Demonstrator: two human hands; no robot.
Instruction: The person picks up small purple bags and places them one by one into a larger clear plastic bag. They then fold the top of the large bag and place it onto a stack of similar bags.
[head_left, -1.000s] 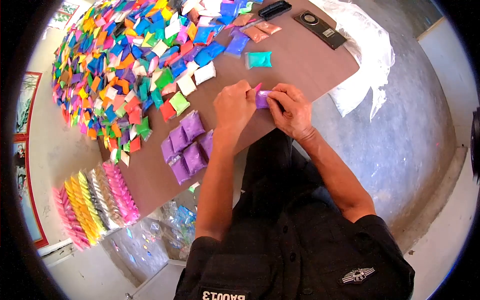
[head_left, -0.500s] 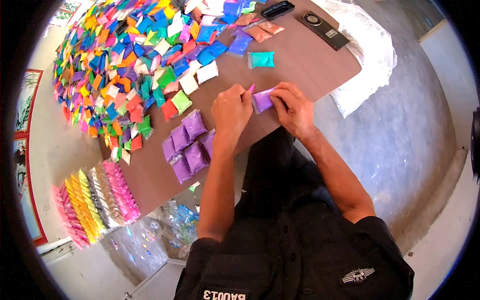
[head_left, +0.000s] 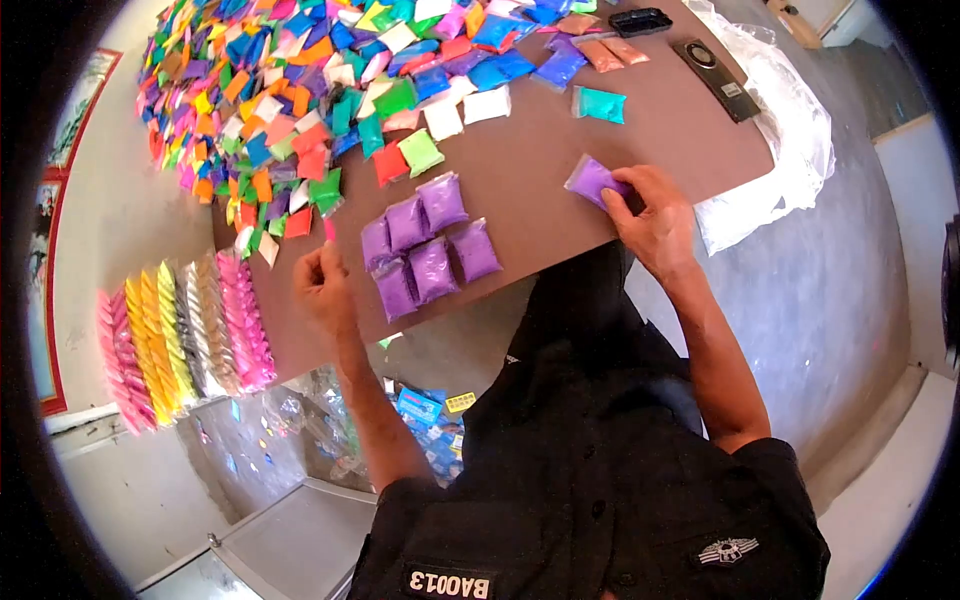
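My right hand pinches a small clear packet filled with purple over the table's near edge. Over on the left, my left hand is closed, and a thin pink piece sticks up from its fingertips; its kind is too small to tell. Between the two hands, several purple packets lie in two rows on the brown tabletop. A teal packet rests beyond my right hand.
A large heap of coloured packets covers the far left. Rows of filled packets line the left end. A black tray, a dark box and white plastic sheeting are at the right. Packaging litter lies below the table.
My hands have moved apart. The left one went left past the purple packets with the pink piece; the right one moved slightly right, keeping the purple packet. The view has shifted.
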